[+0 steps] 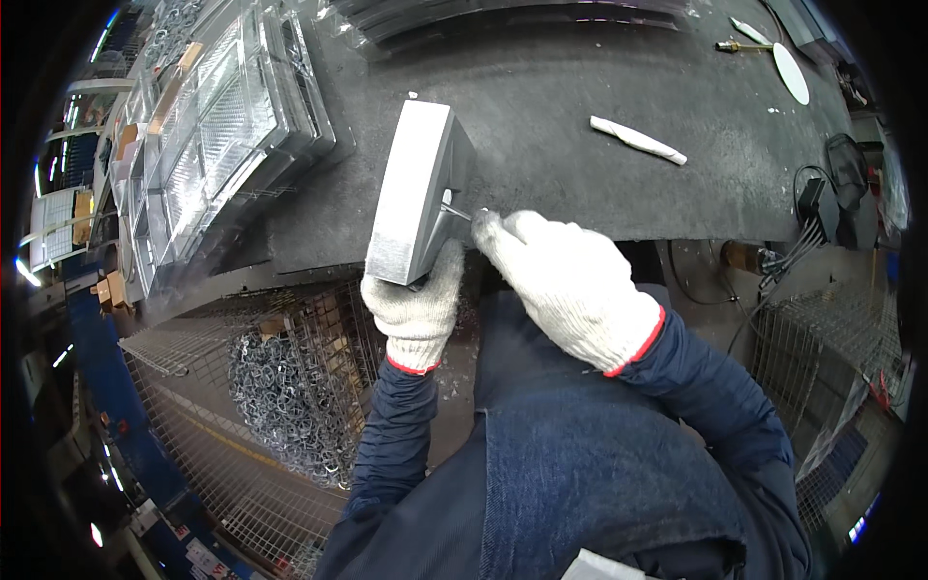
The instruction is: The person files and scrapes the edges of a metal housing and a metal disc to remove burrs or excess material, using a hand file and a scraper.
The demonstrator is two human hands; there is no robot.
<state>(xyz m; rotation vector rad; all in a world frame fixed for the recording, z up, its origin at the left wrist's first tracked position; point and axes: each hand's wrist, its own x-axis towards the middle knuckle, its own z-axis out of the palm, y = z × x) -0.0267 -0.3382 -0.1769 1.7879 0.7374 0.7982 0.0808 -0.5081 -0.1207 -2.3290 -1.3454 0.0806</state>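
Observation:
My left hand, in a white knit glove with a red cuff, grips the near end of a pale grey metal box-like piece. That piece stands on its edge at the front of the dark worktable, its broad pale side up and its open side turned right. Pinched in the fingers of my gloved right hand is a thin metal tool. Its tip reaches the right side of the piece; whether it touches the inner wall is hard to see. The tool's handle is hidden in the glove.
Plastic-wrapped metal panels are stacked at left. A white wrapped stick and a white oval disc lie on the right of the table. Below left, a wire basket holds many metal rings. Cables hang at right.

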